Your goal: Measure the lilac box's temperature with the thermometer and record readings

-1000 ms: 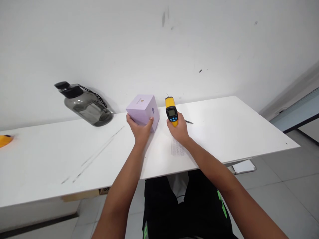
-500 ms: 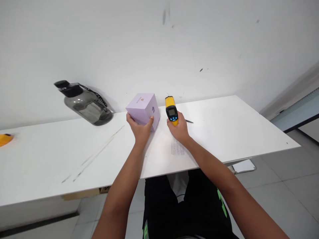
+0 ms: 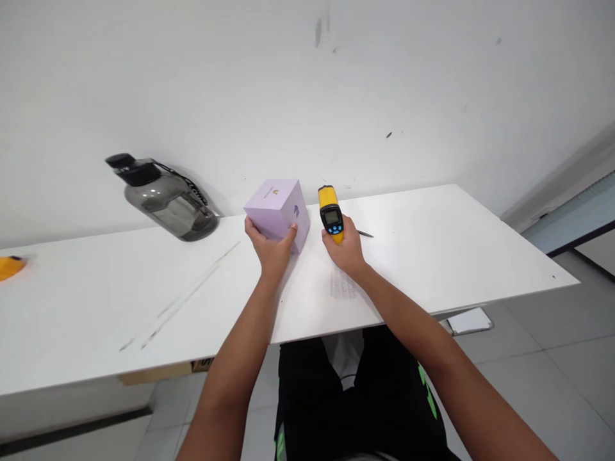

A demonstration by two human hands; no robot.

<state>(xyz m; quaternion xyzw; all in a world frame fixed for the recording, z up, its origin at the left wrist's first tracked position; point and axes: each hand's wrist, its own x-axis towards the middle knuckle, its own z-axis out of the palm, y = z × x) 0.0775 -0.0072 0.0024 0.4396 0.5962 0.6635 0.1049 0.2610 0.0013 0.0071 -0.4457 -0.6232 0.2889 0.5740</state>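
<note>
We find the left hand [image 3: 273, 254] wrapped about the lower near part of a lavender box [image 3: 280, 208], thumb on its right face and the other fingers round its left side. The box is at the back of the white table [image 3: 456, 243], close to the wall [image 3: 240, 96]; we cannot tell whether its base is fully on the surface. The right hand [image 3: 348, 248] is closed around the handle of a yellow-and-black handheld device [image 3: 330, 211], whose small display and blue buttons face the wearer. The device is just right of the box, apart from it. We note a dark pen [image 3: 366, 234] beside the right hand, faint print [image 3: 343, 286] below it, and a grey translucent bottle [image 3: 175, 206] with a black cap left of the box.
</note>
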